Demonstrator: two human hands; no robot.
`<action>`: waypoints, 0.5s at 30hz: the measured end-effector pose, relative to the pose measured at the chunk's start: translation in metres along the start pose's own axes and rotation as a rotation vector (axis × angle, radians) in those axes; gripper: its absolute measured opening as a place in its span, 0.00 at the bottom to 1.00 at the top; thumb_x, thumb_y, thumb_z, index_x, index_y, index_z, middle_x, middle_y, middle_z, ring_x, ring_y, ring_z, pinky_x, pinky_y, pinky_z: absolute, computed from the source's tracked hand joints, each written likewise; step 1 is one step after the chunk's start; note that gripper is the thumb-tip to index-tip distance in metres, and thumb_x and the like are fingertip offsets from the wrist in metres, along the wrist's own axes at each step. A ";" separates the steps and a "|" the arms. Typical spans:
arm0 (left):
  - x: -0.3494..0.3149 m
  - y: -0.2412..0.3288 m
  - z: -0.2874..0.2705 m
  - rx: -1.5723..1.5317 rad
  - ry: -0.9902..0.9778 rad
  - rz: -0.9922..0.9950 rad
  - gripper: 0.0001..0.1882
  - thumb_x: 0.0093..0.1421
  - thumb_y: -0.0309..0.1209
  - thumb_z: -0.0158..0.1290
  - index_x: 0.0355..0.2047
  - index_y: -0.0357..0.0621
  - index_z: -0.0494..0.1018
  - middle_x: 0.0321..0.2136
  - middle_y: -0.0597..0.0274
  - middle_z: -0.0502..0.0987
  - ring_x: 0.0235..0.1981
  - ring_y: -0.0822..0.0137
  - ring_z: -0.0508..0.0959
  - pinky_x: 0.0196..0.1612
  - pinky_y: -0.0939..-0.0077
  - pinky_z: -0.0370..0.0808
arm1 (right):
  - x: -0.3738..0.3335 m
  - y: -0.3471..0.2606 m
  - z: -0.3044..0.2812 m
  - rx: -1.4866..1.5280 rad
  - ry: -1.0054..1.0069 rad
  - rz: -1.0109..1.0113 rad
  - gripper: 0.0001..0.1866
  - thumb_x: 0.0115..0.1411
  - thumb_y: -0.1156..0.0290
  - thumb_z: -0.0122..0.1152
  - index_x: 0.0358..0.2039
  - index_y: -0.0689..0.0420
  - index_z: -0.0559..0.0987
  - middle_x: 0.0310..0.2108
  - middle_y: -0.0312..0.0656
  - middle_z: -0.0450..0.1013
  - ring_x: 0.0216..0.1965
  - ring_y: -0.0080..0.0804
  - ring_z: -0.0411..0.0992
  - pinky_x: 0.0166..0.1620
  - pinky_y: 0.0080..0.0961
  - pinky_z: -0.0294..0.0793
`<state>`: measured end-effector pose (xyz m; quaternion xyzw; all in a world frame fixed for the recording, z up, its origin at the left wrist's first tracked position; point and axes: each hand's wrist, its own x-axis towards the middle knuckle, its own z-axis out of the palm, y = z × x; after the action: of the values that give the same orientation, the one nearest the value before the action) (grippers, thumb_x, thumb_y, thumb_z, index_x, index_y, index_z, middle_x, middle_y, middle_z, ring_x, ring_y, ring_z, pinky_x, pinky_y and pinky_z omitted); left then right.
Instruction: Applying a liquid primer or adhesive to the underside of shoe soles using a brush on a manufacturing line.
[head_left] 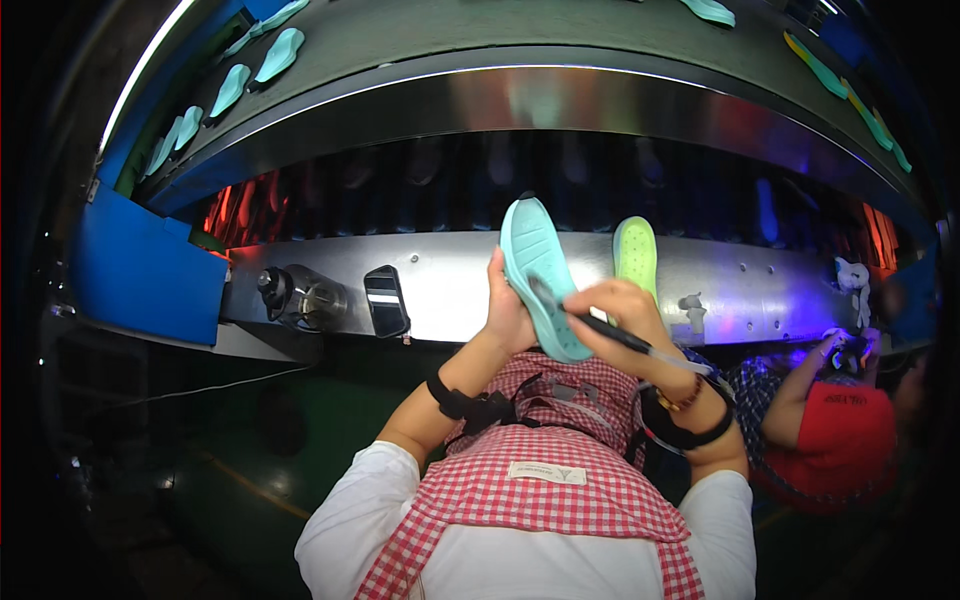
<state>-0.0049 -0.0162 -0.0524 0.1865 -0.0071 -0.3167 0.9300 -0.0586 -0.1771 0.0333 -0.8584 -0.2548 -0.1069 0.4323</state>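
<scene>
The turquoise foam shoe sole (540,275) was held nearly upright, toe up, long axis leaning slightly left; it was gripped from behind by the left hand (507,310). A thin black brush (590,320) was pinched in the closed right hand (625,325), its tip laid on the sole.

The left hand (507,310) holds a pale turquoise shoe sole (540,275) upright by its edge, tread side facing the person. The right hand (625,320) grips a thin black brush (600,325) whose tip touches the sole near its middle. Just behind the right hand, a lime-green sole (635,250) stands against a steel ledge (450,280). A dark bottle (300,295) lies on that ledge to the left. More turquoise soles (255,70) ride the conveyor (480,30) above. A co-worker in a red cap (845,435) sits at the right.
</scene>
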 end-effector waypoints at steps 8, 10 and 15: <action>-0.011 -0.002 0.032 -0.032 -0.049 -0.155 0.43 0.53 0.66 0.18 0.55 0.48 0.57 0.45 0.52 0.68 0.43 0.53 0.72 0.49 0.49 0.65 | 0.017 -0.002 -0.034 0.478 0.213 0.301 0.08 0.48 0.80 0.59 0.31 0.63 0.78 0.28 0.41 0.75 0.31 0.23 0.72 0.35 0.17 0.71; -0.010 -0.002 0.047 -0.049 -0.074 -0.142 0.42 0.54 0.65 0.18 0.54 0.48 0.58 0.45 0.53 0.68 0.42 0.54 0.72 0.48 0.55 0.67 | 0.015 -0.004 -0.028 0.533 0.098 0.307 0.08 0.47 0.79 0.60 0.31 0.62 0.78 0.30 0.42 0.75 0.33 0.24 0.72 0.36 0.18 0.71; -0.008 0.003 0.040 0.053 -0.123 -0.004 0.40 0.55 0.63 0.19 0.53 0.46 0.59 0.46 0.56 0.68 0.45 0.60 0.70 0.48 0.64 0.68 | 0.005 -0.013 -0.036 0.700 0.023 0.177 0.10 0.45 0.80 0.61 0.31 0.63 0.78 0.31 0.44 0.75 0.34 0.28 0.73 0.40 0.23 0.71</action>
<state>-0.0142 -0.0228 -0.0133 0.1914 -0.0722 -0.3289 0.9219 -0.0599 -0.1974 0.0657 -0.6758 -0.1956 0.0149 0.7105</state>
